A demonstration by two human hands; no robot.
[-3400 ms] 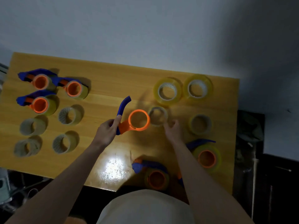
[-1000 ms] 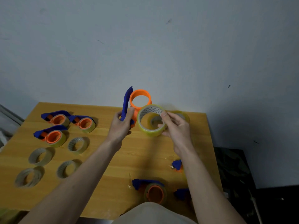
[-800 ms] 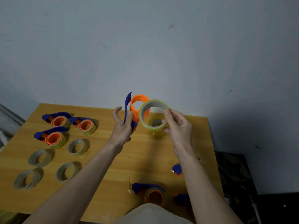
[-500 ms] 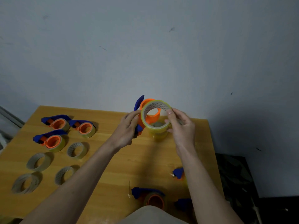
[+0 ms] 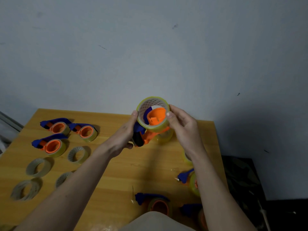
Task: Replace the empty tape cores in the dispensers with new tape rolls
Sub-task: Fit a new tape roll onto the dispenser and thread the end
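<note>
I hold a blue-and-orange tape dispenser [image 5: 146, 135] above the wooden table [image 5: 120, 172]; my left hand [image 5: 124, 135] grips its blue handle. A new yellowish tape roll [image 5: 153, 126] sits partly over the dispenser's orange hub [image 5: 156, 116], which shows through the roll's opening. My right hand [image 5: 181, 124] grips the roll from the right, thumb on its rim. My left thumb touches the roll's left edge.
Three loaded dispensers [image 5: 53, 145] lie at the far left, with several empty cores [image 5: 39, 166] below them. More dispensers [image 5: 156, 203] lie at the near edge and by my right forearm [image 5: 191, 179]. Another yellow roll [image 5: 164, 137] rests on the table behind the held dispenser. A grey wall rises behind.
The roll has moved from beside the hub to over it, so the orange hub now shows inside the roll. Both hands drew closer together and rose slightly.
</note>
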